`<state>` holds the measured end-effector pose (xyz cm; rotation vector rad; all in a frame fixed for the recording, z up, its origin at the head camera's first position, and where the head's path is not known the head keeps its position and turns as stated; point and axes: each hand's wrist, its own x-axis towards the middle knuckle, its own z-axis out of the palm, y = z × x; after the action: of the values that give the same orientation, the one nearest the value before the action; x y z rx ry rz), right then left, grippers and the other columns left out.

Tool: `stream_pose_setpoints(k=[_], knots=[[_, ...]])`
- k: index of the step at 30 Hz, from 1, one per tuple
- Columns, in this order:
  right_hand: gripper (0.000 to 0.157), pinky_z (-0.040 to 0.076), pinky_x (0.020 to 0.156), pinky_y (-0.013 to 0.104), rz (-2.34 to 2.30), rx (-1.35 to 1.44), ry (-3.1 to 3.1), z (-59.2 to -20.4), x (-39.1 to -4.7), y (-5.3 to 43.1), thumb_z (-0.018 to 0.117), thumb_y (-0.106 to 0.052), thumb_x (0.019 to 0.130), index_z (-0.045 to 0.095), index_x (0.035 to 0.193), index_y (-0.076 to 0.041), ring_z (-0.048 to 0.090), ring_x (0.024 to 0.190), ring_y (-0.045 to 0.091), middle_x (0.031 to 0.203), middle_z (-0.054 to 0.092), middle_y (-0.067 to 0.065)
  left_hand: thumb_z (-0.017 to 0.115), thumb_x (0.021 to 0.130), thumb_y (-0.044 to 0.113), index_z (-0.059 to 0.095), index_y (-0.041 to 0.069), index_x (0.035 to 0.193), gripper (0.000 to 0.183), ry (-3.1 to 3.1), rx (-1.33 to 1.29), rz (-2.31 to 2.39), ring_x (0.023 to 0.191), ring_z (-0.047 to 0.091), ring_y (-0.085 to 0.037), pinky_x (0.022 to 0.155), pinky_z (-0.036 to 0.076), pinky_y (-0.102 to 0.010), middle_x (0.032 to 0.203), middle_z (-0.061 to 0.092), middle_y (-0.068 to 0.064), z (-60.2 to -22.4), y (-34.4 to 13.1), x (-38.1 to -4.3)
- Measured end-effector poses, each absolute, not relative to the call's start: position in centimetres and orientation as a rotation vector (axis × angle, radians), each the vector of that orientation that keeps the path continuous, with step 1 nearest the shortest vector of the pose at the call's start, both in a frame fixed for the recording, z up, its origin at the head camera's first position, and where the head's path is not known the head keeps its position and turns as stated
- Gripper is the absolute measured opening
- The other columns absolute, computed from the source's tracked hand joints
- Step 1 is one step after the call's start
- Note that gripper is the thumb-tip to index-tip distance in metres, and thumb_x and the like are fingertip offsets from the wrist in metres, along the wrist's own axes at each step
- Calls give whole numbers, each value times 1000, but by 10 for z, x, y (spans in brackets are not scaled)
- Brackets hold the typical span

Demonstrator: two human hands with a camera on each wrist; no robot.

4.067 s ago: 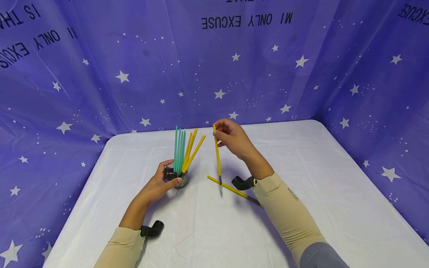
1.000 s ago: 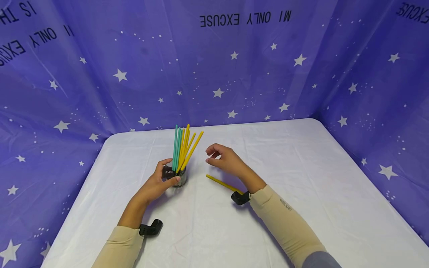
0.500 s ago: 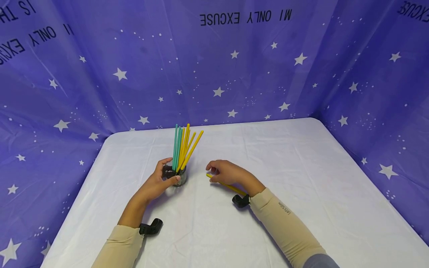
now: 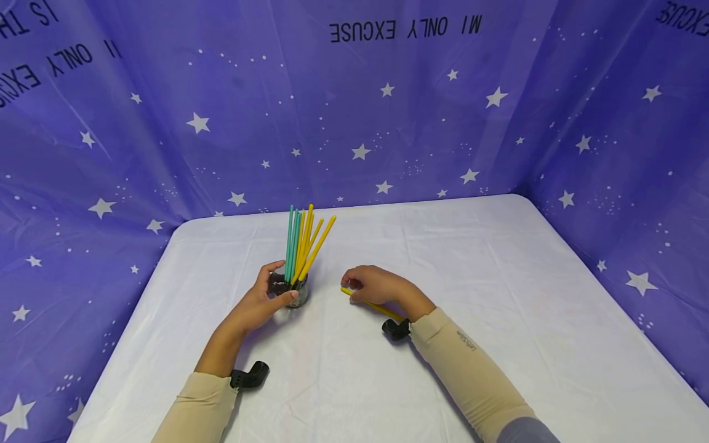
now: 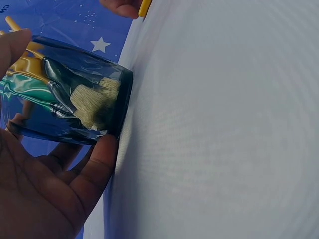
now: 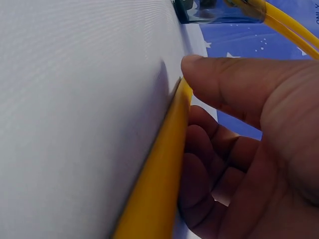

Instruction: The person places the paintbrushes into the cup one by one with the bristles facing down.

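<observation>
My left hand [image 4: 259,306] holds a tinted glass [image 4: 300,299] standing on the table, its thumb on the near side and fingers around the far side. Paintbrushes stand in the glass bristles down, green handles [image 4: 290,246] at left, yellow handles [image 4: 320,247] leaning right. Through the glass wall the pale bristles [image 5: 89,104] show in the left wrist view. To the right, my right hand [image 4: 382,286] pinches the near-left end of a yellow paintbrush [image 4: 386,311] lying on the table. Its thumb and curled fingers flank the handle [image 6: 154,174]; the bristle end is hidden under the wrist.
A white cloth [image 4: 332,381] covers the table. Purple star-printed curtains [image 4: 360,123] rise along its back and sides. A black wrist camera [image 4: 252,375] sits on the left wrist, another black camera [image 4: 396,330] on the right, close over the lying brush.
The yellow paintbrush my right hand held upright has gone into the glass. That hand has come back down onto the brush lying on the table. My left hand stays at the glass.
</observation>
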<state>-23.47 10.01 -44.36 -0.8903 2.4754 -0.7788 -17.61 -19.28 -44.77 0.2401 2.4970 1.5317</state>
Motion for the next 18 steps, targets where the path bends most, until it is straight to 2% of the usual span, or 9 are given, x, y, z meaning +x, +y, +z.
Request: stream_pose_setpoints(k=[18], knots=[[21, 44, 87, 34, -732, -875, 2501, -440, -237, 97, 68, -4, 92, 67, 110, -13, 52, 92, 16, 100, 60, -2, 71, 91, 38, 20, 26, 153, 82, 2500, 219, 1517, 133, 41, -41, 107, 27, -61, 142, 44, -24, -449, -193, -176]])
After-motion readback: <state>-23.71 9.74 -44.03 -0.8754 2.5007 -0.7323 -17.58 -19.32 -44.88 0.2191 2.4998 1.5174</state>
